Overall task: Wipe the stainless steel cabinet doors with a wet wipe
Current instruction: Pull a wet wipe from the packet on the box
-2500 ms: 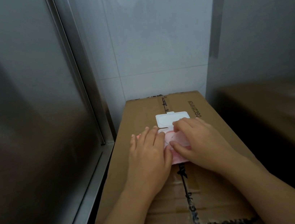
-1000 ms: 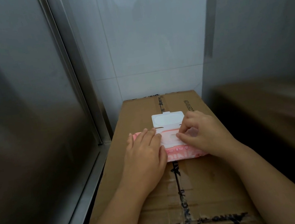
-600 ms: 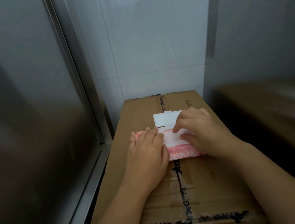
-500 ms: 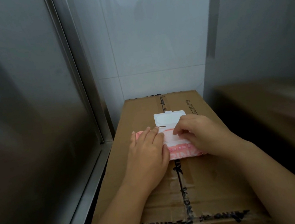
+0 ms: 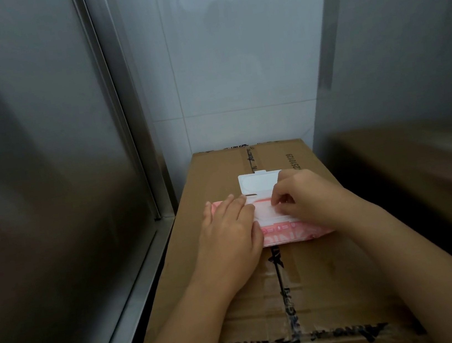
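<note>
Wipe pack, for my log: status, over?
Left hand flat on wipe pack. Right hand pinching at its opening, lid open. No wipe out yet; nothing blocking.

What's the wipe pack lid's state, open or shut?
Open: the white lid lies flipped back beyond the pink wipe pack; the right hand pinches at its opening.

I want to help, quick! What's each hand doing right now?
Left hand: open, fingers flat, pressing on the pack of wipes.
Right hand: closed, fingertips pinching at the pack's opening; no wipe shows yet.
</note>
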{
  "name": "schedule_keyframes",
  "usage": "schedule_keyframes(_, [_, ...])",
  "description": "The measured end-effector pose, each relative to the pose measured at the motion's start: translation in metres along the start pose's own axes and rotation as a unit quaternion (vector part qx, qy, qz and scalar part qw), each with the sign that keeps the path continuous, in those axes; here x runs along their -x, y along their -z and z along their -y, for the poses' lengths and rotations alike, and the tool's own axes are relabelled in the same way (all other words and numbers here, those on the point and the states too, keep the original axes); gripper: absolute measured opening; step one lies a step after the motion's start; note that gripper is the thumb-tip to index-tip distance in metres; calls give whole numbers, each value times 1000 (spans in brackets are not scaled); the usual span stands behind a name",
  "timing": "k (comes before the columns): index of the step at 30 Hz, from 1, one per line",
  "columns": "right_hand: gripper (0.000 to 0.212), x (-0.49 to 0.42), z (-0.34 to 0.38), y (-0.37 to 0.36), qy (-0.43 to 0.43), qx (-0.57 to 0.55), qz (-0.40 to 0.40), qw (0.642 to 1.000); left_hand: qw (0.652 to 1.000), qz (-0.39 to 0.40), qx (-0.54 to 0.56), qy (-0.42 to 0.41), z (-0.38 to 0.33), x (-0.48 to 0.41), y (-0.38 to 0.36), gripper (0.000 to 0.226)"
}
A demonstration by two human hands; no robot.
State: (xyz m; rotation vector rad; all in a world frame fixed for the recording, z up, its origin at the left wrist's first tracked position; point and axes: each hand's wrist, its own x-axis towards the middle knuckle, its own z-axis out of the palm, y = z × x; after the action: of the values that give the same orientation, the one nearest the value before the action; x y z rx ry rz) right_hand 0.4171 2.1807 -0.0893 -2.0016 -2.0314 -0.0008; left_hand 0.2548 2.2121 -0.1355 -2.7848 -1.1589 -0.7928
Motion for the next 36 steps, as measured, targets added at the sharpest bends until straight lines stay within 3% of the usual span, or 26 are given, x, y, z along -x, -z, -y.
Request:
schedule_keyframes(12, [14, 1, 0, -5, 24, 8, -12, 1000, 1000, -5, 8, -1, 1, 0, 0, 40])
schedule_keyframes(28, [19, 3, -5, 0, 8, -160, -106, 981, 1000, -14, 20, -18, -1, -4, -1, 38])
schedule_keyframes(36, [22, 1, -2, 15, -18, -259, -172, 950, 1000, -4, 8, -15, 2, -5, -2, 38])
